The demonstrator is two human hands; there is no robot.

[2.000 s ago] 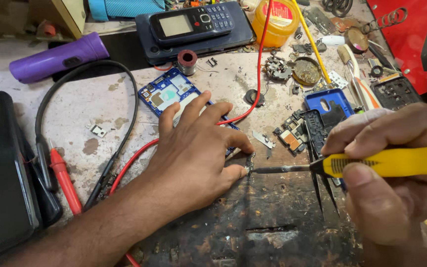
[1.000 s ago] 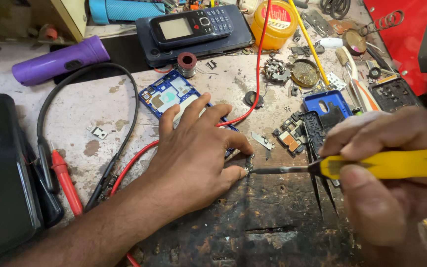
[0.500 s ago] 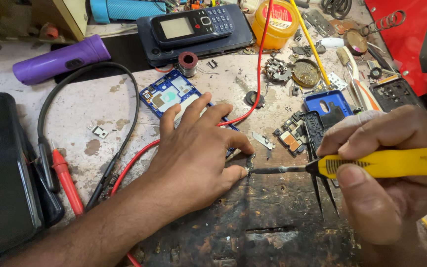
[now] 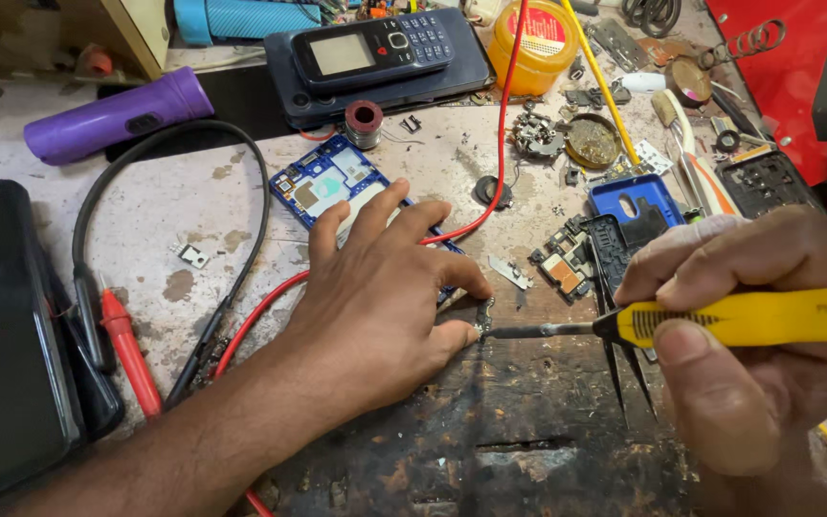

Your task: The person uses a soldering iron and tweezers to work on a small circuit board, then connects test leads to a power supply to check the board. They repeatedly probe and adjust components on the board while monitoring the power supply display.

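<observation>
A stained, scorched bench (image 4: 145,220) carries a purple torch (image 4: 112,117), a keypad phone (image 4: 375,48), a blue circuit board (image 4: 323,182), a red probe (image 4: 131,354) and a yellow tub (image 4: 533,43).

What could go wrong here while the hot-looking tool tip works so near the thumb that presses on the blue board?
1. The tip of the yellow-handled tool sits right beside the left hand thumb; a slip might hurt it.
2. The red wire runs under that hand and could snag, tugging the blue circuit board.
3. The right hand grips far from the tip, so control may be loose.
</observation>
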